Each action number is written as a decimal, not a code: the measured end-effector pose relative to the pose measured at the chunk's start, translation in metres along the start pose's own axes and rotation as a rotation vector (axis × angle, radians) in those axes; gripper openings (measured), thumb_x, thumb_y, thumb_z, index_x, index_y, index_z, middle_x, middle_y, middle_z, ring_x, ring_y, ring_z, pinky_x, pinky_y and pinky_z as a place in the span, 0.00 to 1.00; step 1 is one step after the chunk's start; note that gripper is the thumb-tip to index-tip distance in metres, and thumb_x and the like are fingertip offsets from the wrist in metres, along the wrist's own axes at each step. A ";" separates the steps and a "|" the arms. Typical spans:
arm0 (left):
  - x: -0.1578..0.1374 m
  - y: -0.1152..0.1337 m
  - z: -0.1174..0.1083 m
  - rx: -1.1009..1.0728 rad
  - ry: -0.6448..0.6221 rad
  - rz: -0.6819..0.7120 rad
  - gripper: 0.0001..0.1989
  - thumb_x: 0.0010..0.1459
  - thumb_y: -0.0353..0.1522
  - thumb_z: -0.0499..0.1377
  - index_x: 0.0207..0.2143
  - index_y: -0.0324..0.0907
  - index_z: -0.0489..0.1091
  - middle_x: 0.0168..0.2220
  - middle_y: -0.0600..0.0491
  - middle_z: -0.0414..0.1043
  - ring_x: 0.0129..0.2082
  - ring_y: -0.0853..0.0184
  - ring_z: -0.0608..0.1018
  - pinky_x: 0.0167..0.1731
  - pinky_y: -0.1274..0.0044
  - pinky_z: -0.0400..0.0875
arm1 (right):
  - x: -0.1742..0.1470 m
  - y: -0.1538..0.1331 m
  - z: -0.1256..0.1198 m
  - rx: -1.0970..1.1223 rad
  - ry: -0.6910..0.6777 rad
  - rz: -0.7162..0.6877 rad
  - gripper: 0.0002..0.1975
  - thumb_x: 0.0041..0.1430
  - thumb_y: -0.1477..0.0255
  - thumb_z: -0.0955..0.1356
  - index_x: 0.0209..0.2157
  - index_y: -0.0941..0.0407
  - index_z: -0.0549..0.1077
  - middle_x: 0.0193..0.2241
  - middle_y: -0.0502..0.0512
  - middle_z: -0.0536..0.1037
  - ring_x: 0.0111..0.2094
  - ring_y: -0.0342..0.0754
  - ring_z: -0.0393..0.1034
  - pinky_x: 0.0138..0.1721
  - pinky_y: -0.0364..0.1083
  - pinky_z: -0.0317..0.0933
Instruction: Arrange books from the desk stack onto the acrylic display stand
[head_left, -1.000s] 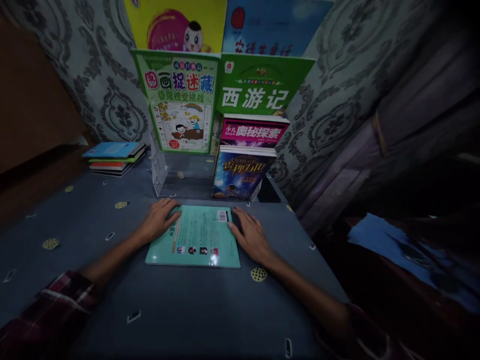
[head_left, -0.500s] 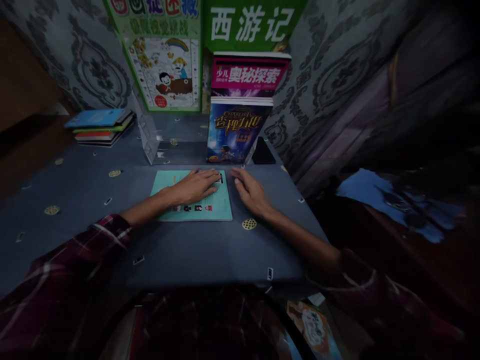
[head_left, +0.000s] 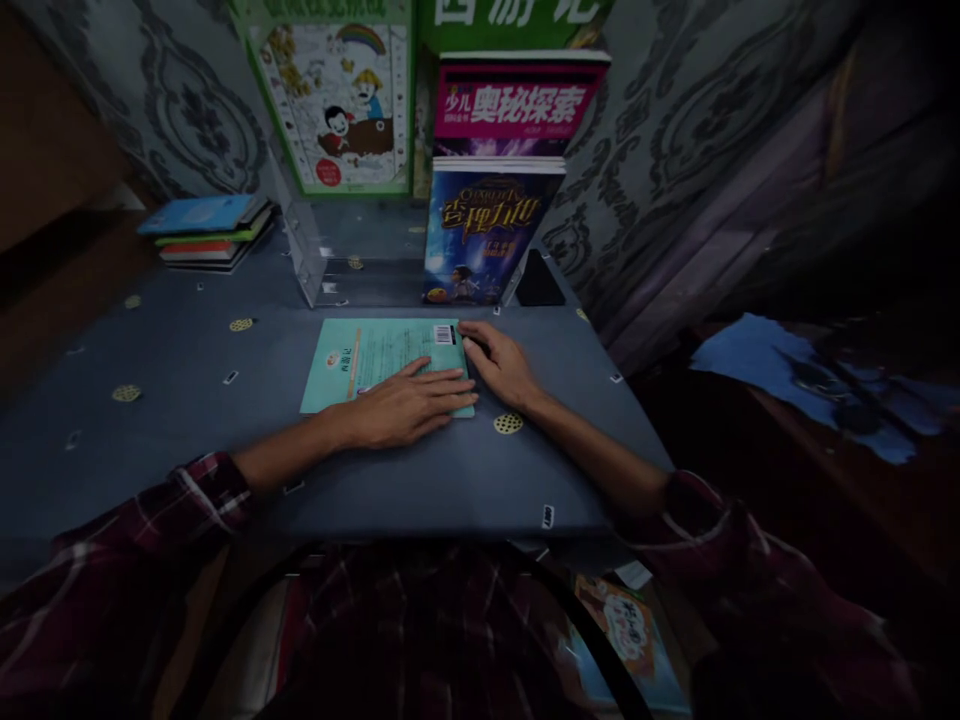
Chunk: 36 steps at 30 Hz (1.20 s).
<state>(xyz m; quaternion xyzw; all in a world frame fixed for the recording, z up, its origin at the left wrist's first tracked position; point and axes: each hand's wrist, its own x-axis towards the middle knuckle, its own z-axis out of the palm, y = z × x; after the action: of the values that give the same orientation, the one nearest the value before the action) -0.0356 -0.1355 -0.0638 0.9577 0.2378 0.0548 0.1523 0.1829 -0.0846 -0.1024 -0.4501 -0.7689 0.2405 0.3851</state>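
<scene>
A thin turquoise book [head_left: 394, 340] lies on the cloth-covered table, a barcode at its upper right corner. My left hand [head_left: 409, 405] rests flat across the book's lower right part, fingers spread towards its right edge and hiding some of the cover. At the upper right corner is my right hand [head_left: 504, 368], on its side with fingers slightly bent; index fingertip and thumb tip meet the book's edge. A gap shows between that thumb and index finger.
Behind the book, a clear acrylic stand [head_left: 375, 285] holds a blue book [head_left: 484, 235], a pink book [head_left: 517, 105] and larger green books. A dark flat object [head_left: 540, 280] lies beside it. Several books [head_left: 206, 230] are stacked at the left; blue cloth [head_left: 757, 360] lies right.
My left hand has slid down and right over the book, uncovering the barcode and title. My right hand has come against the book's right edge. The view has tilted slightly down.
</scene>
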 end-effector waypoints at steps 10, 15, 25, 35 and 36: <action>-0.045 -0.082 -0.038 -0.137 0.271 -0.293 0.18 0.67 0.29 0.51 0.55 0.41 0.73 0.57 0.46 0.74 0.58 0.61 0.74 0.59 0.67 0.66 | -0.004 -0.011 0.003 -0.338 -0.091 -0.160 0.18 0.65 0.64 0.63 0.52 0.54 0.75 0.55 0.63 0.78 0.60 0.64 0.67 0.60 0.70 0.58; -0.088 -0.148 -0.042 -0.357 0.488 -0.484 0.15 0.59 0.27 0.56 0.47 0.39 0.77 0.49 0.48 0.79 0.51 0.60 0.78 0.55 0.68 0.69 | 0.027 -0.052 0.037 -0.318 -0.377 -0.379 0.19 0.68 0.67 0.60 0.55 0.56 0.73 0.57 0.62 0.76 0.62 0.61 0.65 0.61 0.65 0.58; -0.093 -0.163 -0.028 -0.598 0.573 -0.410 0.15 0.55 0.26 0.59 0.45 0.35 0.78 0.44 0.47 0.81 0.48 0.61 0.79 0.55 0.67 0.70 | 0.075 -0.091 0.116 -0.192 -0.542 -0.535 0.19 0.69 0.71 0.61 0.57 0.53 0.74 0.59 0.59 0.75 0.64 0.59 0.63 0.65 0.64 0.55; -0.094 -0.157 -0.032 -0.551 0.553 -0.454 0.14 0.58 0.27 0.58 0.45 0.37 0.78 0.47 0.46 0.80 0.48 0.62 0.78 0.55 0.67 0.70 | 0.022 -0.111 0.096 -0.154 -0.671 -0.721 0.20 0.68 0.76 0.62 0.58 0.52 0.73 0.60 0.55 0.75 0.65 0.54 0.62 0.64 0.62 0.56; -0.094 -0.156 -0.032 -0.544 0.552 -0.461 0.14 0.58 0.28 0.57 0.45 0.37 0.78 0.46 0.47 0.80 0.48 0.62 0.78 0.55 0.68 0.70 | 0.019 -0.112 0.095 -0.174 -0.672 -0.725 0.20 0.69 0.77 0.62 0.58 0.52 0.73 0.61 0.55 0.74 0.65 0.54 0.62 0.64 0.62 0.56</action>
<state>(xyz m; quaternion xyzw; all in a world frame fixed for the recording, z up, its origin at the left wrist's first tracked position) -0.1927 -0.0406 -0.0862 0.7543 0.4537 0.3333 0.3377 0.0432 -0.1237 -0.0710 -0.0820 -0.9746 0.1578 0.1361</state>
